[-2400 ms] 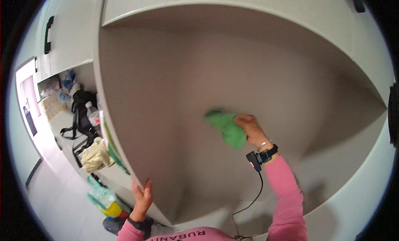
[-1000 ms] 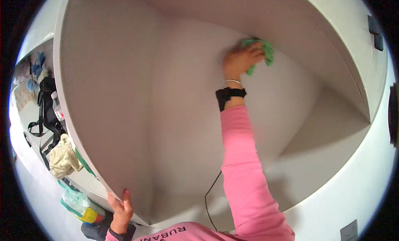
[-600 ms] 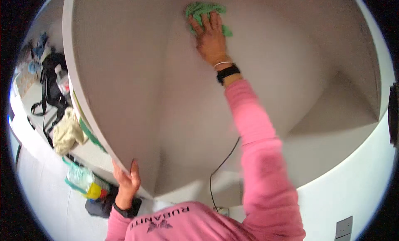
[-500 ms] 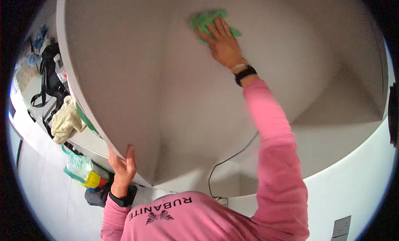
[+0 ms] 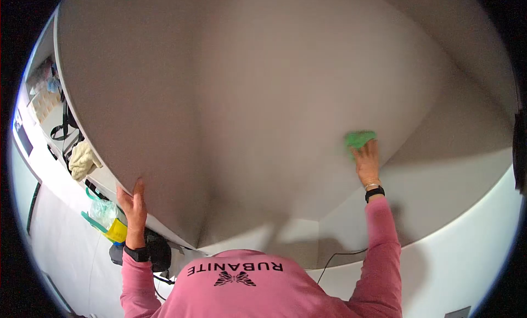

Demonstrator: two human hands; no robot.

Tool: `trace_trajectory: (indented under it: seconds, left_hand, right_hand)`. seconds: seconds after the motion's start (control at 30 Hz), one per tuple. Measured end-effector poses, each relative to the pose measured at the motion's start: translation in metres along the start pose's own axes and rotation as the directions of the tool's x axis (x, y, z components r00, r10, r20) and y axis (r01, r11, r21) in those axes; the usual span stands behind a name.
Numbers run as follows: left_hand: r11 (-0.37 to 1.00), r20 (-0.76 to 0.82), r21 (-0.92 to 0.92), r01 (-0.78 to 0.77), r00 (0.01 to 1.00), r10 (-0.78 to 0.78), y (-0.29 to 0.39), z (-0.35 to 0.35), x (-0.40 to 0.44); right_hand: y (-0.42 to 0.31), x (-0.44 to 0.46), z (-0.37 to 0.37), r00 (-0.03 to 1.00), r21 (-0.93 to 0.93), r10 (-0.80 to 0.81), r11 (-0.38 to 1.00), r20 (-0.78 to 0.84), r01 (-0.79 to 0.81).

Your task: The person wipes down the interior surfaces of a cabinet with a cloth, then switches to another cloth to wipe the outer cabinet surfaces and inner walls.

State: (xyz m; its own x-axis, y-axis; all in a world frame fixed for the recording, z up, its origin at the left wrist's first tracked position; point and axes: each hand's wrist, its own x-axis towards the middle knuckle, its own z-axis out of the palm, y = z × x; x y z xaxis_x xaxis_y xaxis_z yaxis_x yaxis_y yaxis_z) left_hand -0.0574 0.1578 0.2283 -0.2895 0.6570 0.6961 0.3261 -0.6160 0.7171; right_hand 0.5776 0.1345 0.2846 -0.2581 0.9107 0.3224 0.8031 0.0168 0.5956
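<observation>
My right hand [image 5: 367, 163] presses a green cloth [image 5: 359, 137] against the pale back panel [image 5: 274, 98] inside a cabinet, low and toward its right side. Part of the cloth is hidden under my fingers. At the left, my left hand [image 5: 133, 211] holds the front edge of the cabinet's side panel [image 5: 137, 109], with a finger or thumb on the inner face and the rest around the outside. Both wrists carry dark bands.
Beyond the side panel, a cream cloth [image 5: 83, 161] and black straps [image 5: 63, 126] lie on a counter. Lower down hang a yellow and green bag [image 5: 114, 230] and a dark bag [image 5: 158, 252]. A black cable [image 5: 343, 254] runs near my right forearm. A wall socket plate [image 5: 458, 313] is at bottom right.
My right hand has moved with the green cloth from high on the back panel down and to the right. My left hand still holds the panel edge, and the view has shifted.
</observation>
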Motion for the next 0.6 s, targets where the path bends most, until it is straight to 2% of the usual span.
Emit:
trace_trajectory:
  seconds: [0.03,0.07,0.1,0.13,0.17,0.2,0.27,0.33,0.37,0.4,0.43,0.47,0.5,0.53,0.57,0.6]
  left_hand:
    - [1.000,-0.014,-0.019,0.007,1.000,-0.007,0.003,0.002,0.000]
    - [1.000,-0.015,-0.014,0.000,1.000,-0.001,0.005,0.003,-0.001]
    - [1.000,-0.034,-0.007,0.009,0.999,-0.009,0.005,0.003,-0.002]
    - [1.000,-0.050,-0.003,0.016,0.999,-0.016,0.006,0.003,-0.002]
    - [1.000,-0.048,0.000,0.006,0.999,-0.006,0.005,0.001,-0.001]
    - [0.998,-0.034,-0.035,0.046,0.998,-0.047,0.003,0.000,-0.003]
    - [0.994,-0.013,-0.065,0.092,0.996,-0.093,-0.003,-0.004,-0.007]
    - [0.999,-0.084,-0.031,0.036,0.996,-0.038,-0.010,-0.002,-0.005]
    - [0.999,-0.072,-0.027,0.033,0.997,-0.034,-0.004,0.001,-0.004]
    - [0.999,-0.076,-0.001,0.054,0.996,-0.054,0.007,0.003,-0.004]
    - [0.997,-0.076,0.023,0.072,0.995,-0.070,0.014,0.005,-0.003]
    - [0.998,-0.057,0.022,0.064,0.996,-0.062,0.013,0.003,0.000]
    - [0.995,-0.044,-0.012,0.095,0.994,-0.096,0.007,-0.001,-0.002]
    - [0.991,-0.031,-0.047,0.127,0.991,-0.128,0.000,-0.006,-0.004]
    - [0.989,-0.123,0.081,0.120,0.986,-0.110,-0.012,-0.008,-0.007]
    - [0.993,-0.025,0.018,0.114,0.993,-0.113,-0.002,-0.007,-0.007]
  right_hand:
    - [0.009,0.004,-0.009,0.969,-0.030,0.210,0.976,-0.133,-0.216]
    - [0.015,0.010,-0.014,0.877,-0.026,0.402,0.906,-0.263,-0.423]
    - [0.024,0.028,-0.015,0.769,0.074,0.477,0.865,-0.426,-0.496]
    - [0.034,0.051,-0.017,0.623,0.185,0.545,0.816,-0.562,-0.547]
    - [0.038,0.076,-0.023,0.502,0.329,0.608,0.776,-0.615,-0.538]
    - [0.037,0.099,-0.032,0.374,0.462,0.666,0.731,-0.646,-0.502]
    - [0.013,0.134,-0.048,0.147,0.604,0.751,0.616,-0.644,-0.506]
    - [-0.031,0.156,-0.071,0.377,0.529,0.676,0.734,-0.633,-0.426]
    - [-0.054,0.170,-0.079,0.511,0.655,0.644,0.731,-0.569,-0.192]
    - [-0.083,0.180,-0.076,0.692,0.297,0.405,0.913,-0.597,-0.278]
    - [-0.110,0.187,-0.069,0.720,0.378,0.323,0.921,-0.614,-0.091]
    - [-0.130,0.189,-0.063,0.845,0.220,0.082,0.974,-0.528,0.043]
    - [-0.142,0.184,-0.053,0.907,0.077,-0.167,0.974,-0.387,0.212]
    - [-0.146,0.174,-0.032,0.858,0.071,-0.265,0.942,-0.440,0.327]
    - [-0.141,0.158,-0.018,0.837,0.060,-0.295,0.931,-0.461,0.361]
    - [-0.135,0.142,-0.005,0.814,0.047,-0.325,0.918,-0.481,0.395]
